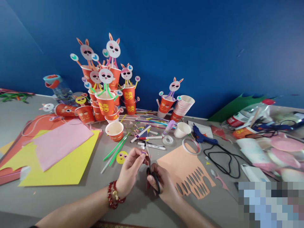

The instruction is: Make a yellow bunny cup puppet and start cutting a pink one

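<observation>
Scissors (150,167), lower centre, are gripped in the right hand (162,180); the left hand (129,167) pinches a tiny piece (144,153) (its shape unclear) over the grey table (95,171); a blue wall (190,38) spans the top; a pixelated patch (270,205) hides the lower right.

Left forearm (78,207): bare, extending from lower left, slanting up and inward. Left grip (129,167): thumb side uppermost, fingers curled, thumb pinched towards the forefinger. Right forearm (187,210): bare, extending from lower right, angled inward. Right grip (162,180): fingers bent closed, thumb pointing forward and left, just beside the left grip.
</observation>
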{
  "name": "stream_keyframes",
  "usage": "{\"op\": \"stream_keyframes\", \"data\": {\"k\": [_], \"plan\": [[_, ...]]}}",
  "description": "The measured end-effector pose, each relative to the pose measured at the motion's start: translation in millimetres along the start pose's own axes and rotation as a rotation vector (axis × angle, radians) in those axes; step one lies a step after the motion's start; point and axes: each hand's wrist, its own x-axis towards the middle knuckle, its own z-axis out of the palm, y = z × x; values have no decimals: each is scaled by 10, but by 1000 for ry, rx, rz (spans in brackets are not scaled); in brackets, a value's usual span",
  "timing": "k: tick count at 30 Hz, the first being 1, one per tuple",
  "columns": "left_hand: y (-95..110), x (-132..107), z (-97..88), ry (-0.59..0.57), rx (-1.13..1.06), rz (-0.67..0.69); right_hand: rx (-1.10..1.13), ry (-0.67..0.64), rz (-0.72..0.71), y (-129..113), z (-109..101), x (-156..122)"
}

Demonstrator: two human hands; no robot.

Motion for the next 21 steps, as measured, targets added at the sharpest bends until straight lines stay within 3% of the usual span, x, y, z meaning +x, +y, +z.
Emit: {"op": "stream_keyframes", "data": {"k": [6,13,21], "plan": [[-32,42,-42,-23,38,22,8,27,6,-17,-82,17],[-69,81,-82,-78,15,45,-225,183,-11,-151,-379,76],[-36,89,-99,-128,57,41,-413,266,-17,-140,-483,96]]}}
